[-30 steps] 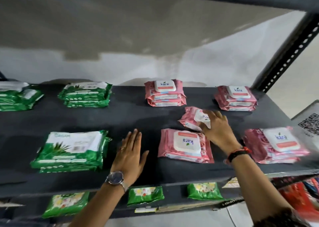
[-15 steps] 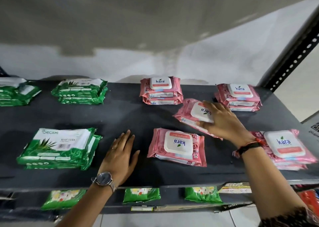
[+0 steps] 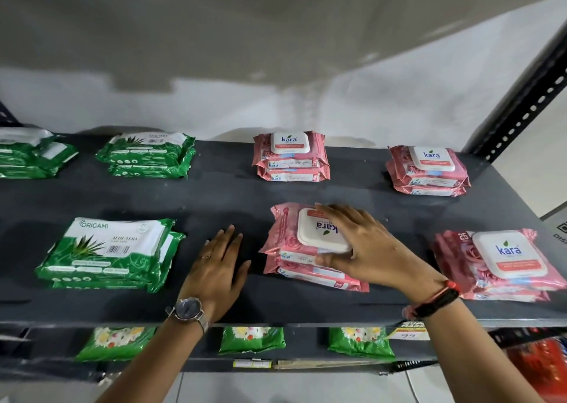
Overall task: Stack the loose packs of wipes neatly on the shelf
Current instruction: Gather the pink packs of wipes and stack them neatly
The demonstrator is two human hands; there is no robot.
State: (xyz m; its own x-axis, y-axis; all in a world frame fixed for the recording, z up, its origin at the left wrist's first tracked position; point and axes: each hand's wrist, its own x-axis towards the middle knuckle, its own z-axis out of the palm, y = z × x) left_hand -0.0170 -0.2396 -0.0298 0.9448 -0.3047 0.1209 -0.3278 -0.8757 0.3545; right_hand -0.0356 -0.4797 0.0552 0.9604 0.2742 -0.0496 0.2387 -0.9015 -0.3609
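Pink rose-printed packs [image 3: 310, 249] with white lids at centre and right of the frame; green leaf-patterned packs [image 3: 110, 252] at left; dark grey shelf [image 3: 214, 194]

The left hand [image 3: 217, 269] lies flat, palm down, fingers straight and close together, a round-faced metal wristwatch [image 3: 187, 309] on its wrist. The right hand [image 3: 365, 249] reaches further forward, fingers spread and curved downward, thumb tucked under.
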